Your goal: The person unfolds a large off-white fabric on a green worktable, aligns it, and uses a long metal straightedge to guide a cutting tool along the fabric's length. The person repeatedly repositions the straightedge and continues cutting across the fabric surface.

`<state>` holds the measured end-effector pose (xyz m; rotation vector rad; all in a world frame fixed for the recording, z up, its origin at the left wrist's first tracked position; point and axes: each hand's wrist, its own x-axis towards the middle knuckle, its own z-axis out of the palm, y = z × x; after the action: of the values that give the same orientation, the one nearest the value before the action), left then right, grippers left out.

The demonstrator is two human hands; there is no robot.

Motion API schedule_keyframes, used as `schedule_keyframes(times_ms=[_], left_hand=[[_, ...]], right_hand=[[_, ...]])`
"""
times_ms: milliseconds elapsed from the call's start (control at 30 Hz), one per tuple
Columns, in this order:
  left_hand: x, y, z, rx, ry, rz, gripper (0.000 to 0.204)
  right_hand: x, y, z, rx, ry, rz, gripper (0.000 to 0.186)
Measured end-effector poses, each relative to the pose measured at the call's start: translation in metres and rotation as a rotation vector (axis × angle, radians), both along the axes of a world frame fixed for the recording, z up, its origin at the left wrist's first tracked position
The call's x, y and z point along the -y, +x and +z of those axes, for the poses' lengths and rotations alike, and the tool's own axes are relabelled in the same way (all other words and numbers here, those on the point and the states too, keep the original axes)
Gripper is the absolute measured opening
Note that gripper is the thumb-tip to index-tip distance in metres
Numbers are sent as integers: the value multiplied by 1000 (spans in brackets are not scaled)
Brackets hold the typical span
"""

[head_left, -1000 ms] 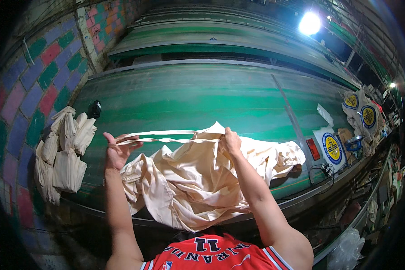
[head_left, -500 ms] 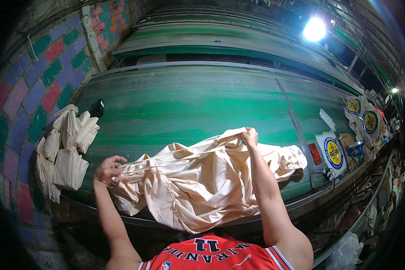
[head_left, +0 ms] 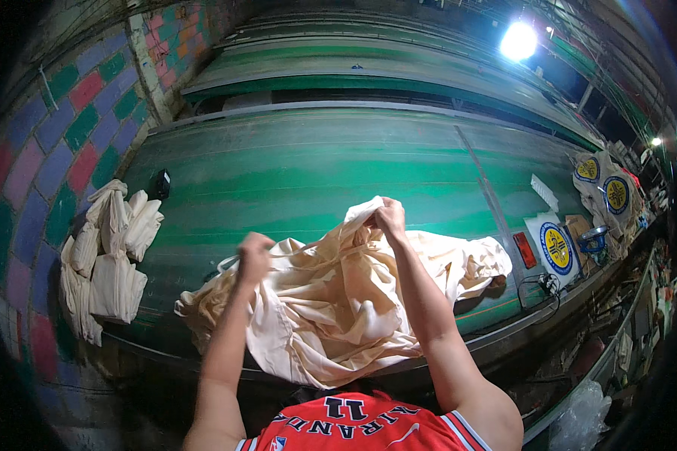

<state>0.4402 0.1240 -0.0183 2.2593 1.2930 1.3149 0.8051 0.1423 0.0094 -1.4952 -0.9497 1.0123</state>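
A crumpled heap of cream cloth (head_left: 338, 301) lies along the near edge of the green table, some of it hanging over that edge. My right hand (head_left: 389, 216) is closed on the cloth at its far side and lifts a fold into a raised peak. Over the left part of the heap is my left hand (head_left: 255, 255), smeared by motion. Its fingers look curled, but whether they hold any cloth does not show. Beside that hand, a thin cream strap (head_left: 226, 263) loops out from the heap.
Folded cream cloth bundles (head_left: 116, 263) are stacked at the table's left end, near a small black box (head_left: 162, 184). On the right lie a red phone (head_left: 525, 250), a sheet with a round emblem (head_left: 557, 248), a cable (head_left: 543, 284) and a blue tool (head_left: 594, 239).
My left hand has moved right and a little up, from the heap's left end to above it. My right hand has shifted left and away, drawing the cloth up into a peak.
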Motion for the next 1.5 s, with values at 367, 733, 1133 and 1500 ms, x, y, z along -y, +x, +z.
schedule_keyframes(times_ms=[367, 733, 1133, 1500], left_hand=[[24, 195, -49, -47, -301, -393, 18], [110, 35, -41, -999, -1401, -1061, 12], [73, -18, 10, -947, -1112, -570, 33], [-13, 122, -29, -528, -327, -152, 46]], right_hand=[[21, -27, 29, 279, 32, 50, 27], [-15, 42, -27, 107, 319, -261, 32], [8, 26, 6, 142, 430, -156, 35], [61, 26, 23, -79, 465, -112, 33]])
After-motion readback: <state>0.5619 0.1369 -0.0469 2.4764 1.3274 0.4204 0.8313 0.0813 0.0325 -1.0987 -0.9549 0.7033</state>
